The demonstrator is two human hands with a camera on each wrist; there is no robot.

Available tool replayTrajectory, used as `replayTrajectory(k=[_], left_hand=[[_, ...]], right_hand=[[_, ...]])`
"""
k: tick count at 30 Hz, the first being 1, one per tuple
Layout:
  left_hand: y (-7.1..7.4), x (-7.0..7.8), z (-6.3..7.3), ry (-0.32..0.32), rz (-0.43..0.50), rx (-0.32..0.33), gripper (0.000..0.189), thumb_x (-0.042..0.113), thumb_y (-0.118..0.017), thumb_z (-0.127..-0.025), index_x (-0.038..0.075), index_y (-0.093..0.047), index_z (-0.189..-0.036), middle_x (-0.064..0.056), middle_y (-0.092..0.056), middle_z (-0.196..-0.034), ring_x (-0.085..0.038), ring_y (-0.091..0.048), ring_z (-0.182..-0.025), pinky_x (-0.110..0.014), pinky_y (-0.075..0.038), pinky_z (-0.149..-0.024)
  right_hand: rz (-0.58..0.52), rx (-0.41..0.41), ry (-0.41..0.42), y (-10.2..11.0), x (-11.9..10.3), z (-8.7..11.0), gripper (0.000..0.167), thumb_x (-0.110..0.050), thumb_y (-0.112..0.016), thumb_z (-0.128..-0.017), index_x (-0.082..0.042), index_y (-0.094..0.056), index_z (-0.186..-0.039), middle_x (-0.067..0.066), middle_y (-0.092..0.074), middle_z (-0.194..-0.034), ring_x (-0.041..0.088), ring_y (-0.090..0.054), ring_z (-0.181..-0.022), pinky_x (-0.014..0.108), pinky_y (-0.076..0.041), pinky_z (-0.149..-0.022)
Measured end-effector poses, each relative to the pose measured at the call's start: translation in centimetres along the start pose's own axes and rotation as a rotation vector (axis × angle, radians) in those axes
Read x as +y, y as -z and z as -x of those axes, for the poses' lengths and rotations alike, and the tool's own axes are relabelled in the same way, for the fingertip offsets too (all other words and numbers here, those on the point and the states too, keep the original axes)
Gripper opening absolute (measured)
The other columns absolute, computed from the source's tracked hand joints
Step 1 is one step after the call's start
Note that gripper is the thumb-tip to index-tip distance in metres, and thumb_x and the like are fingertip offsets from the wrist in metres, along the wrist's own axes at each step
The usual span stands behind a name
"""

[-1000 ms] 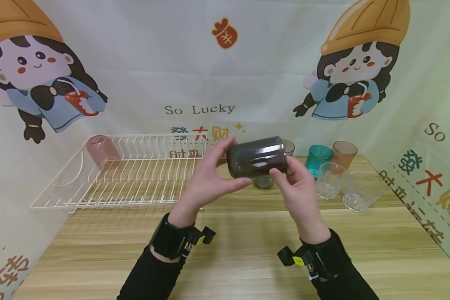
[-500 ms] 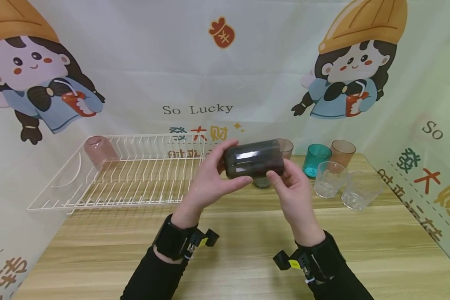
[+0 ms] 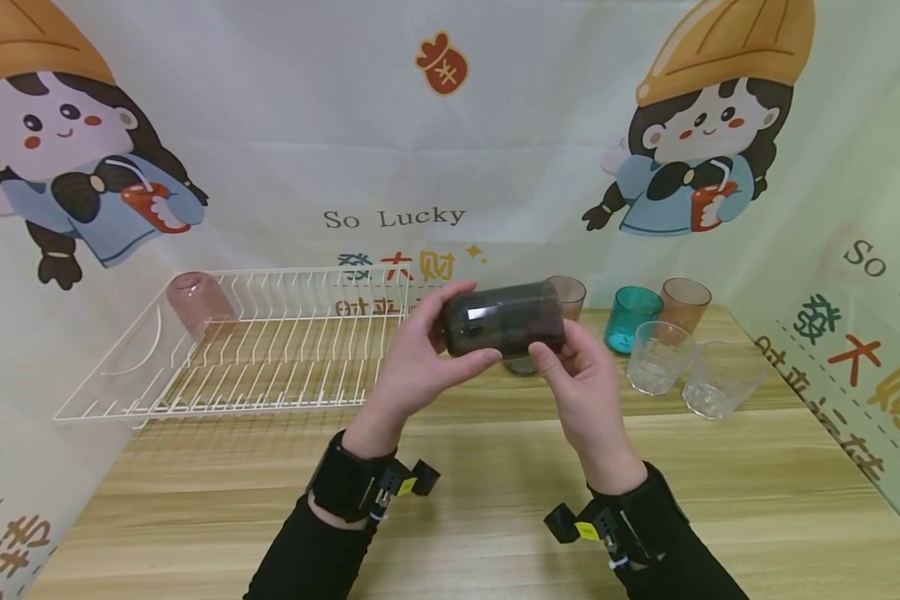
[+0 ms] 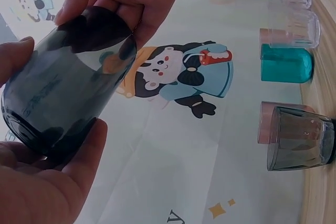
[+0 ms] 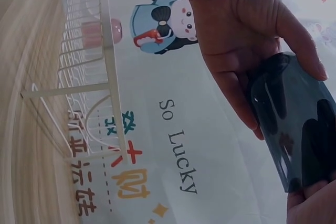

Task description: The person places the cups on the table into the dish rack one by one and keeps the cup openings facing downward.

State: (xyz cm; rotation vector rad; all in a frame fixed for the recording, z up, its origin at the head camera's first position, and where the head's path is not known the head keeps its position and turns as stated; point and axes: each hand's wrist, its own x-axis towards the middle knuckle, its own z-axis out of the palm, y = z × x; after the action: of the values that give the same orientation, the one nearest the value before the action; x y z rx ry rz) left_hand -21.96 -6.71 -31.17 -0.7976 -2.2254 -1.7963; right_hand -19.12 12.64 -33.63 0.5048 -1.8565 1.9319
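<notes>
A dark grey see-through cup (image 3: 504, 318) lies sideways in the air above the table, held between both hands. My left hand (image 3: 418, 360) grips its base end, with the thumb on the near side and the fingers behind. At the rim end, on the right, my right hand (image 3: 587, 390) pinches the wall, thumb in front. The left wrist view shows the cup (image 4: 73, 85) tilted, its base toward the left hand (image 4: 42, 195). In the right wrist view, the left hand (image 5: 236, 35) spans the base; only part of the right hand (image 5: 317, 205) appears.
A white wire dish rack (image 3: 270, 404) stands at left, with a pink cup (image 3: 201, 304) upside down in it. At right are a teal cup (image 3: 633, 321), an amber cup (image 3: 686, 302) and two clear glasses (image 3: 656, 362). A pinkish cup (image 3: 570, 293) and a grey glass (image 4: 299, 142) stand behind the hands.
Both hands and the cup have shifted slightly left and a little down in the head view. The grip on the cup looks much the same.
</notes>
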Motion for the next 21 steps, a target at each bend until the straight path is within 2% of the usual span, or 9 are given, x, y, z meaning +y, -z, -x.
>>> replayTrajectory(k=[2, 4, 8, 11, 14, 17, 21], left_hand=[[0.1, 0.1, 0.0, 0.0, -0.001, 0.006, 0.077, 0.006, -0.083, -0.077, 0.008, -0.047, -0.146, -0.014, -0.052, -0.139, -0.028, -0.06, -0.114, -0.038, -0.055, -0.096], [0.1, 0.2, 0.0, -0.002, -0.004, 0.008, 0.076, 0.006, -0.083, -0.077, 0.007, -0.048, -0.145, -0.014, -0.053, -0.137, -0.028, -0.061, -0.112, -0.038, -0.056, -0.095], [0.1, 0.5, 0.0, -0.005, -0.016, 0.003, 0.073, 0.008, -0.083, -0.077, 0.007, -0.05, -0.142, -0.014, -0.054, -0.134, -0.027, -0.061, -0.109, -0.037, -0.057, -0.093], [0.1, 0.7, -0.1, -0.006, -0.022, -0.003, 0.072, 0.01, -0.083, -0.077, 0.007, -0.051, -0.142, -0.014, -0.054, -0.133, -0.027, -0.061, -0.109, -0.037, -0.057, -0.093], [0.1, 0.8, -0.2, -0.008, -0.016, -0.005, 0.072, 0.009, -0.083, -0.077, 0.007, -0.051, -0.141, -0.014, -0.054, -0.133, -0.027, -0.061, -0.109, -0.037, -0.057, -0.093], [0.2, 0.9, -0.1, -0.008, -0.005, -0.004, 0.071, 0.007, -0.083, -0.077, 0.006, -0.051, -0.141, -0.015, -0.054, -0.132, -0.027, -0.062, -0.108, -0.036, -0.057, -0.092], [0.5, 0.8, 0.1, -0.005, -0.004, 0.0, 0.071, 0.007, -0.082, -0.077, 0.007, -0.052, -0.141, -0.014, -0.055, -0.131, -0.026, -0.061, -0.106, -0.032, -0.057, -0.089]], right_hand=[[-0.018, -0.005, 0.002, 0.0, 0.0, 0.0, 0.024, 0.007, -0.058, -0.096, 0.015, -0.06, -0.118, -0.012, -0.067, -0.101, 0.011, -0.061, -0.089, 0.021, -0.054, -0.081], [-0.039, -0.007, 0.003, 0.0, 0.0, 0.0, 0.021, 0.008, -0.057, -0.095, 0.009, -0.063, -0.115, -0.011, -0.067, -0.101, 0.011, -0.06, -0.089, 0.021, -0.054, -0.08], [-0.077, -0.022, 0.025, 0.2, 0.0, 0.0, 0.031, 0.009, -0.056, -0.093, -0.014, -0.068, -0.109, -0.009, -0.065, -0.101, 0.012, -0.055, -0.089, 0.021, -0.051, -0.079], [-0.099, -0.044, 0.075, 0.5, 0.1, -0.1, 0.041, 0.01, -0.055, -0.091, -0.026, -0.068, -0.108, -0.01, -0.066, -0.103, 0.012, -0.053, -0.097, 0.023, -0.048, -0.087], [-0.095, -0.055, 0.131, 0.8, 0.2, -0.1, 0.047, 0.012, -0.054, -0.09, -0.028, -0.068, -0.109, -0.012, -0.067, -0.106, 0.012, -0.053, -0.108, 0.026, -0.043, -0.098], [-0.068, -0.058, 0.168, 1.0, 0.2, -0.1, 0.048, 0.013, -0.056, -0.088, -0.027, -0.069, -0.112, -0.014, -0.068, -0.109, 0.011, -0.054, -0.113, 0.027, -0.039, -0.105], [-0.018, -0.074, 0.187, 1.3, 0.2, -0.2, 0.039, 0.013, -0.059, -0.088, -0.011, -0.069, -0.116, -0.013, -0.067, -0.113, 0.012, -0.055, -0.115, 0.026, -0.039, -0.106]])
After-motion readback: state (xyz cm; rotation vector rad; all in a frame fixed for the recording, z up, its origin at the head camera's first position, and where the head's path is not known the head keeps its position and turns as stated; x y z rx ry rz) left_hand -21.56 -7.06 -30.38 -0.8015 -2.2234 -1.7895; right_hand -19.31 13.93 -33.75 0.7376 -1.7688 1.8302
